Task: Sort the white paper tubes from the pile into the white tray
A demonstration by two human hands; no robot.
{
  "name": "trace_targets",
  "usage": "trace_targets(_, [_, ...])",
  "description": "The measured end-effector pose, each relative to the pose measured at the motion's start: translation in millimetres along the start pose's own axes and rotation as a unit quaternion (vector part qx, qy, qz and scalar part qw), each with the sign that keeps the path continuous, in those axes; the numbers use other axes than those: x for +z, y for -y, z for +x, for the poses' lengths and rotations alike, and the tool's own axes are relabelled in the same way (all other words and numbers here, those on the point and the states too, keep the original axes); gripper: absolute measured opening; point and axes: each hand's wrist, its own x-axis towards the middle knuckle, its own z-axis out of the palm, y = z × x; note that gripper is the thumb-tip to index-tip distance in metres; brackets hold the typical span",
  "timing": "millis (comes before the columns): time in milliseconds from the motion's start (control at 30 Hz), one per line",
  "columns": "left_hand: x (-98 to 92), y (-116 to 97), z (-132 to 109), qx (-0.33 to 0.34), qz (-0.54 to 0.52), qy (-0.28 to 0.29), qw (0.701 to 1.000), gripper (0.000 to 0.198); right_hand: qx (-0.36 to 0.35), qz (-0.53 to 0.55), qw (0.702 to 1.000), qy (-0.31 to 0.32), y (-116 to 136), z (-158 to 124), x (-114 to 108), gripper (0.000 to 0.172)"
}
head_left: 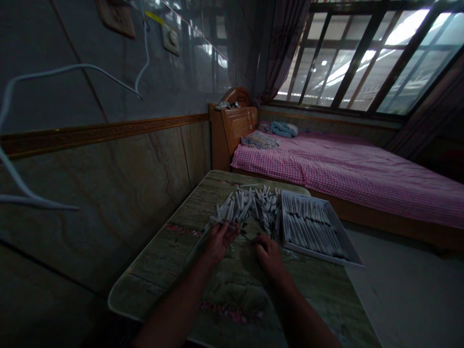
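Note:
My left hand is at the near left edge of a loose heap of slim white pen-like sticks. Its fingers close on one of these white sticks. To the right, my right hand is curled in a pinch just above the table; a thin dark line runs from its fingertips toward the left hand, too small to name. A shallow white box stands right of the heap, filled with two rows of similar white sticks, some with dark ends.
The work lies on a wood-patterned table with rounded corners. A tiled wall runs close along its left side. Behind stands a bed with a pink checked cover. A white cable hangs at upper left.

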Motion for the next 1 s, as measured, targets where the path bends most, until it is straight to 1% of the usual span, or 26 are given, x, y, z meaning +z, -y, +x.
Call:
trace_targets(100, [1.4,-1,-2,-0.001,0.006,0.011,1.000,0.014,0.003,-0.008,1.000,0.007,2,0,1,0.023])
trace_targets(200, [1.2,-2,-3,0.008,0.018,0.021,1.000,0.019,0.010,-0.017,1.000,0.001,3,0,1,0.024])
trace_targets(333, [0.6,-1,-5,0.016,0.059,0.040,0.997,0.028,0.011,-0.036,0.999,-0.005,1,0,1,0.023])
trace_targets(400, [1.3,-1,-6,0.024,0.082,0.051,0.995,0.032,-0.008,-0.056,0.998,-0.003,1,-1,1,0.022])
trace_targets(467, [2.6,1,-8,0.025,0.106,0.060,0.992,0.035,-0.048,-0.074,0.996,0.002,3,-2,1,0.022])
trace_targets(533, [4.2,3,-9,0.013,0.136,0.075,0.988,0.034,-0.089,-0.080,0.993,0.018,7,-4,2,0.024])
trace_targets(600, [5.6,4,-10,-0.003,0.155,0.092,0.984,0.032,-0.107,-0.062,0.992,0.036,10,-5,3,0.026])
trace_targets(633, [6.0,4,-10,-0.011,0.151,0.095,0.984,0.030,-0.103,-0.045,0.993,0.036,10,-5,4,0.026])
trace_targets(700, [5.8,2,-8,-0.020,0.109,0.082,0.990,0.025,-0.079,-0.004,0.997,0.014,9,-3,5,0.028])
trace_targets(800, [2.8,-8,-3,-0.025,-0.003,0.031,0.999,0.012,-0.029,0.030,0.997,-0.059,2,1,2,0.033])
trace_targets(833, [1.2,-12,-1,-0.031,-0.035,0.018,0.999,0.008,-0.016,0.023,0.996,-0.086,-1,2,0,0.035])
trace_targets(900, [-2.6,-18,2,-0.041,-0.078,0.016,0.996,0.004,-0.003,-0.021,0.992,-0.126,-8,5,-5,0.036])
trace_targets(933, [-4.5,-20,3,-0.046,-0.091,0.017,0.995,0.003,-0.002,-0.056,0.990,-0.133,-10,6,-8,0.035])
trace_targets(1000, [-7.7,-21,4,-0.051,-0.100,0.027,0.993,0.001,0.000,-0.139,0.983,-0.116,-11,7,-13,0.034])
